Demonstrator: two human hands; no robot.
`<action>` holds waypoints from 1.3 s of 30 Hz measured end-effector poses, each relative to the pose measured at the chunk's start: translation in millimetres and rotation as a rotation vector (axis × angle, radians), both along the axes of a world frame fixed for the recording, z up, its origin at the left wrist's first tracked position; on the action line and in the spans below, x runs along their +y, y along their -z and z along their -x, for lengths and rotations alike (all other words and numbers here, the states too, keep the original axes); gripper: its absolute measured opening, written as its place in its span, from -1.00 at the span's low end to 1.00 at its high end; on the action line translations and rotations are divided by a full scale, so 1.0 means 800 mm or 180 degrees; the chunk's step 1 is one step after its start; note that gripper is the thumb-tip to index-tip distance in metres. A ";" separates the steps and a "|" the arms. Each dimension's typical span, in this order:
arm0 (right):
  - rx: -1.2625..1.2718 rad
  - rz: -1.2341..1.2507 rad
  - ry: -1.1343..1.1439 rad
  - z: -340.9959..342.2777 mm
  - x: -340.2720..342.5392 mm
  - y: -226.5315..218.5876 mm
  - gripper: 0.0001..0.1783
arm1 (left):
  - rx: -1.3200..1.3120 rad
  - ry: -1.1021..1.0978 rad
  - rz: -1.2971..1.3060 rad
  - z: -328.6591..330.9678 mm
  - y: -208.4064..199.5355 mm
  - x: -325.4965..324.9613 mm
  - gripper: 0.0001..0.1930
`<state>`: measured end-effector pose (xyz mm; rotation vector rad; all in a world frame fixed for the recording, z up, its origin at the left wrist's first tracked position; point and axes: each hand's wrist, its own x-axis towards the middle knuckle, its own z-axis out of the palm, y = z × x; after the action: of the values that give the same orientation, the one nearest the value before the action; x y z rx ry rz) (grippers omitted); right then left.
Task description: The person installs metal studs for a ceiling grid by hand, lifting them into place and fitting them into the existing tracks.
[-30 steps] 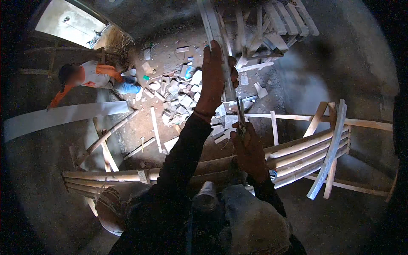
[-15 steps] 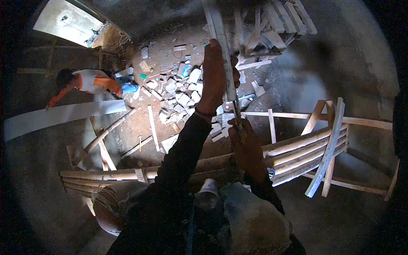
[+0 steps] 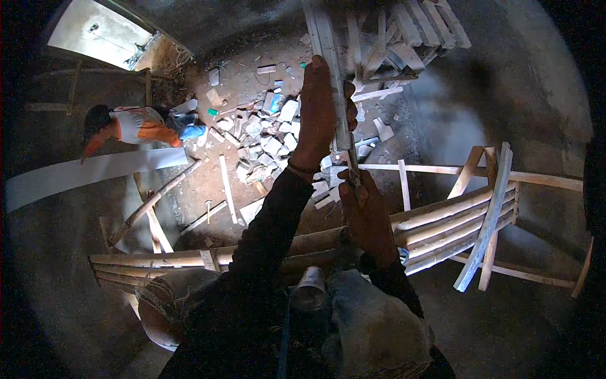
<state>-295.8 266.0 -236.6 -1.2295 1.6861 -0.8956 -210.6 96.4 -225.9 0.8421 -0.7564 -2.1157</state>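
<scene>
My left hand [image 3: 315,114] is wrapped round a long, pale, grooved strip [image 3: 323,38] that runs up and away from me. Its thumb side lies along the strip's left, and fingertips show on the right. Just below, my right hand [image 3: 367,218] closes on a narrow tool with a thin blade [image 3: 353,165], its tip at the strip's lower end. Shadow and my fingers hide its handle, so its exact kind is unclear.
Beneath me is a platform of round poles [image 3: 442,230], with a loose plank [image 3: 486,221] across its right. Rubble [image 3: 268,139] covers the floor below. At left a person [image 3: 142,125] bends over a long white board [image 3: 95,170]. Stacked timber [image 3: 416,31] stands far right.
My right hand has shifted slightly, and the thin blade now catches more light. My left hand stays on the strip. The person at left has lowered their head and drawn the arm in.
</scene>
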 end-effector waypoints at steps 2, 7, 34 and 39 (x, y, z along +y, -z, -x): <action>-0.0222 -0.0223 0.0053 -0.002 0.000 0.001 -0.60 | 0.0069 -0.0057 -0.0101 -0.002 0.007 0.000 -0.15; -0.0006 -0.0400 -0.0178 -0.002 -0.007 -0.019 -0.70 | 0.0303 -0.0110 -0.0340 -0.001 0.011 -0.003 -0.17; 0.0601 0.0700 0.0192 -0.013 -0.002 0.030 -0.64 | -0.0493 -0.0828 0.0435 0.019 -0.003 0.004 -0.58; 0.0215 0.0347 0.0008 -0.007 -0.003 0.013 -0.64 | -0.0294 -0.0930 0.0797 0.015 -0.012 0.003 -0.56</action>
<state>-290.0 264.0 -247.2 -1.3443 1.7111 -0.9681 -222.9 98.5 -216.6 0.8600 -0.8683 -1.6951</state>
